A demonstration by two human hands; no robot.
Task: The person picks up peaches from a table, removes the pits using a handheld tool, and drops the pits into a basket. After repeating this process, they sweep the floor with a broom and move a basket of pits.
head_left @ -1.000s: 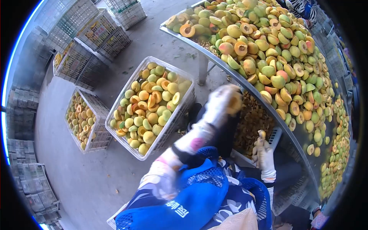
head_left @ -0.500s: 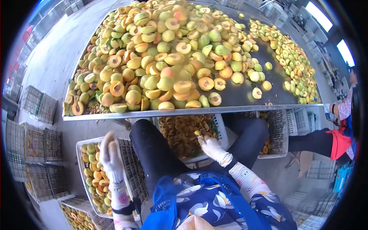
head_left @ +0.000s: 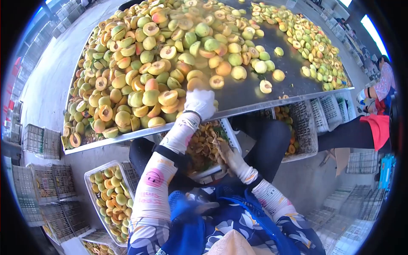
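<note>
Many fruit halves (head_left: pixel 168 97) lie heaped from the table's (head_left: pixel 255 108) near left corner along its near edge. They look light, firm yet bruisable, probably slick where cut; best pinched by the skin. Left hand (head_left: pixel 199 103): fingers curled, grip hidden. Right hand (head_left: pixel 231 158): fingers half-bent, hold unclear.

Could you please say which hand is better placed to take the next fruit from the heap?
Probably the left hand: it is at the heap, while the right hand is lower, by the scrap crate.
</note>
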